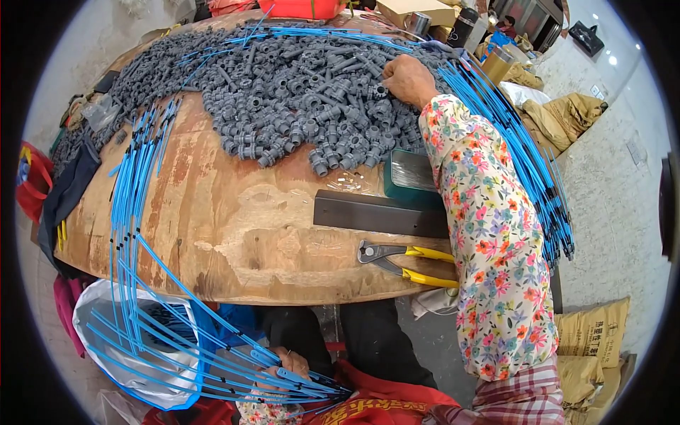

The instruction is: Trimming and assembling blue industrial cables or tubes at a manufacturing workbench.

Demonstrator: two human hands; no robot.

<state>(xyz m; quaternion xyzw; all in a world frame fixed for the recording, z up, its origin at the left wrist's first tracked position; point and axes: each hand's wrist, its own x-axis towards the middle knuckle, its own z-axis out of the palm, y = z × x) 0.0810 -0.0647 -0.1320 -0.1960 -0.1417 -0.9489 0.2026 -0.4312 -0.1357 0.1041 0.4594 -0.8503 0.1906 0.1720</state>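
Note:
My right hand (411,79) reaches to the far right part of a big pile of grey plastic pipe fittings (283,92). Its fingers curl down against the fittings, and whatever is between the fingertips is hidden. Low in front of my lap, my left hand (289,367) is closed around a bundle of thin blue tubes with black bands (212,379). The tubes fan out to the left from that hand, over a white-lined bag. A second bunch of blue tubes (138,177) lies over the table's left front edge, its lower ends hanging down.
Yellow-handled end-cutting pliers (407,262) lie near the front edge of the wooden table (234,241). Behind them are a dark metal bar (375,212) and a green box of thin pins (409,173). More blue tubes (510,149) line the right side. The lined bag (149,340) stands below left.

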